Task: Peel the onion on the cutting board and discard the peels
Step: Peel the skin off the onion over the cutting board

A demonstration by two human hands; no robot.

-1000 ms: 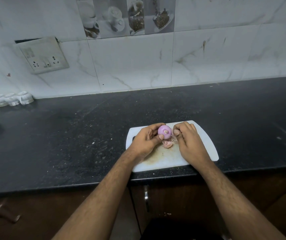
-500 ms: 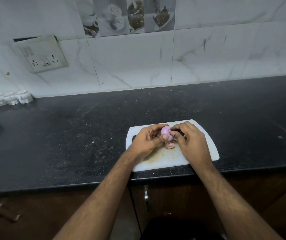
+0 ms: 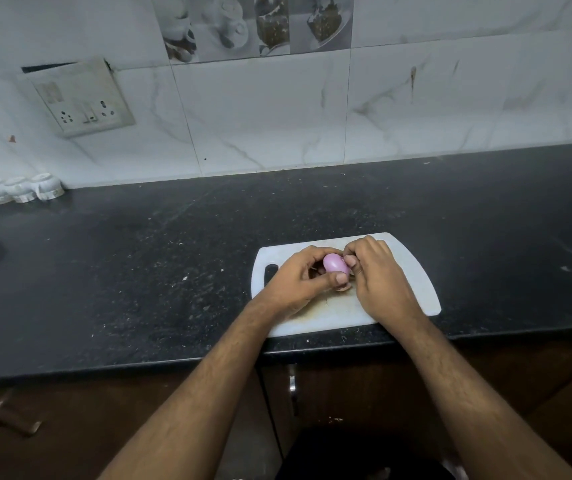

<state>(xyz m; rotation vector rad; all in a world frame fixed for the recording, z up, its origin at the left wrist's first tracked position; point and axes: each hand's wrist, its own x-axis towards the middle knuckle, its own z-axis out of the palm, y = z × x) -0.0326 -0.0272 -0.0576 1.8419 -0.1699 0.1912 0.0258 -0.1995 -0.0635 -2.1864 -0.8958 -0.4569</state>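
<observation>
left hand [image 3: 298, 278] and right hand [image 3: 378, 275] together, both clasping a small purple onion [image 3: 334, 264] above the centre of the white cutting board [image 3: 412, 271].

Centre-right of the frame, your left hand [image 3: 300, 280] and right hand [image 3: 378, 277] pinch the pink onion [image 3: 335, 264] above the white cutting board [image 3: 412, 271]; what may be peel lies beneath.

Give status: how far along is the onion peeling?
Mostly peeled: the small pink onion shows smooth bare flesh. In hand: left hand grips it, right hand picks at its end. Left: loose peel scraps on the white plastic cutting board await discarding.
</observation>
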